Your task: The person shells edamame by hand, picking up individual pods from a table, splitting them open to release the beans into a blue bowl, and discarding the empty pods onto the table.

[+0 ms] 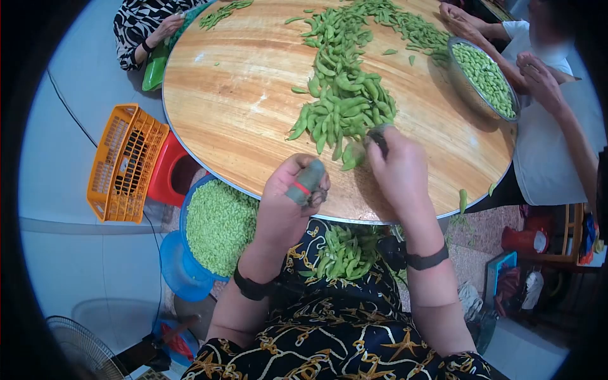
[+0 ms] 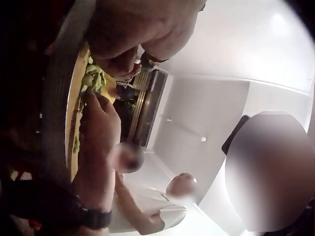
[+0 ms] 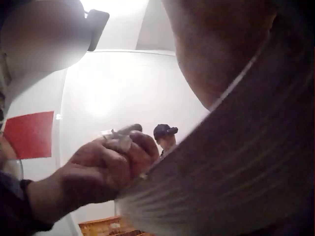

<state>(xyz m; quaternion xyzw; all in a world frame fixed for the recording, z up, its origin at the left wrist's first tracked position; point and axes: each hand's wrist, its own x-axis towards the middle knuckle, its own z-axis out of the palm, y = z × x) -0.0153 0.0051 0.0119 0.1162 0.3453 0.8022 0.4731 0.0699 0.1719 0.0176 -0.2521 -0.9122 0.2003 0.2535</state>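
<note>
Green pods (image 1: 345,104) form a long heap on the round wooden table (image 1: 240,88). At the heap's near end, my right hand (image 1: 402,168), a dark cover on its thumb, pinches a blurred green pod (image 1: 353,156). My left hand (image 1: 288,202) is raised over the table's near edge, fingers curled, a grey-green cover with a red band on the thumb; no pod shows in it. The right wrist view shows this left hand (image 3: 110,164) from below, fingers bent. In the left wrist view the right hand (image 2: 101,118) is beside the pods (image 2: 93,76).
Shelled beans fill a blue basin (image 1: 221,228) at lower left and a metal bowl (image 1: 484,79) at the table's right. More pods (image 1: 345,253) lie on my lap. An orange crate (image 1: 117,164) and red stool (image 1: 168,168) stand left. Other people's hands (image 1: 465,22) work across the table.
</note>
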